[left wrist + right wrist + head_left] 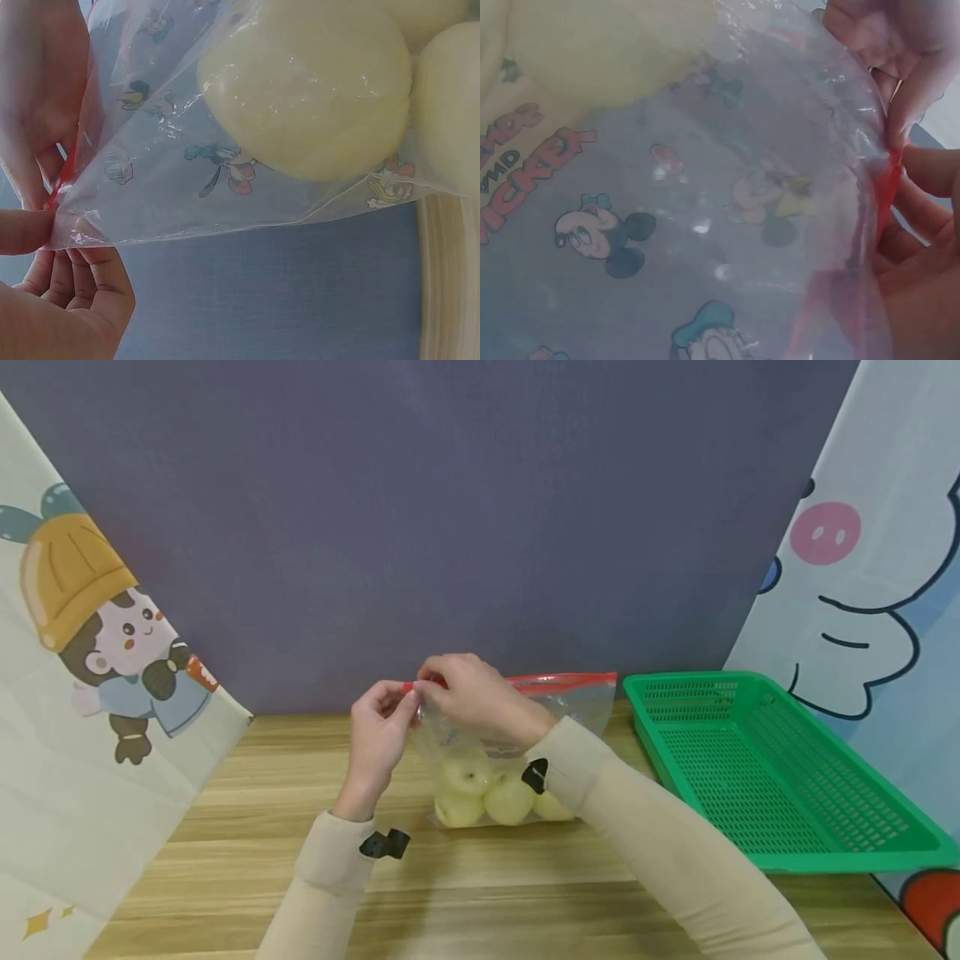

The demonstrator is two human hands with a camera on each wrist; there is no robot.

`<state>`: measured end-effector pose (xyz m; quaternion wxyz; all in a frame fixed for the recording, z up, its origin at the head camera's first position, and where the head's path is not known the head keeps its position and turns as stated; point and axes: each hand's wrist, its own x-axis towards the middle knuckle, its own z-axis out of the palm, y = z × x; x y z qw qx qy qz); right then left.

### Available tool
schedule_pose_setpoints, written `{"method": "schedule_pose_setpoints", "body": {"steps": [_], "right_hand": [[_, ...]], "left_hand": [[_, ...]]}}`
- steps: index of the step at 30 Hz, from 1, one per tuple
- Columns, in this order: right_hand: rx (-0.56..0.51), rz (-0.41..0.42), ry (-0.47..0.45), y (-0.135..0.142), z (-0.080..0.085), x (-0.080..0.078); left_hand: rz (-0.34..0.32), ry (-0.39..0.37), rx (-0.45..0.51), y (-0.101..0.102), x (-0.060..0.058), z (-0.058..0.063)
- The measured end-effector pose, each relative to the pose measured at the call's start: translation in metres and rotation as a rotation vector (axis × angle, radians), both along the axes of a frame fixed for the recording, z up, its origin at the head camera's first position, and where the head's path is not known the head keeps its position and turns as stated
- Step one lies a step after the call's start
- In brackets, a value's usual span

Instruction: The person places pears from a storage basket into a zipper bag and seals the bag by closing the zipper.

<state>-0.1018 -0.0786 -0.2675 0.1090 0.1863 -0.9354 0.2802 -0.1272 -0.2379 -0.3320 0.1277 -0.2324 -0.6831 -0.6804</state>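
Note:
A clear zip bag [588,714] with a red top strip [570,680] and printed cartoon figures stands upright on the table. Several pale yellow apples [508,800] fill its lower part; one apple [307,90] looms large in the left wrist view. My left hand [377,735] pinches the bag's top left corner between thumb and fingers. Right beside it, my right hand [476,693] grips the red strip close to that same corner. In the right wrist view both hands meet at the red strip [889,184], and the fingers partly cover it.
A green plastic basket [750,777] with slatted sides stands to the right of the bag, near the right forearm. Behind the wooden table [480,902] rises a dark grey-blue backdrop [480,527]. Cartoon-printed sheets [75,777] flank both sides.

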Motion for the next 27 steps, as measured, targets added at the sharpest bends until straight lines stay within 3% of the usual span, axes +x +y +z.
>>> {"method": "schedule_pose_setpoints", "body": {"steps": [17,27], "right_hand": [[0.045,0.003,0.071,0.0011,-0.0021,-0.0001],[0.056,0.003,0.094,0.0037,-0.0046,0.0013]], "left_hand": [[-0.004,0.041,0.014,0.002,0.0013,-0.0005],[0.007,0.02,0.027,0.0033,0.0049,0.0]]}}
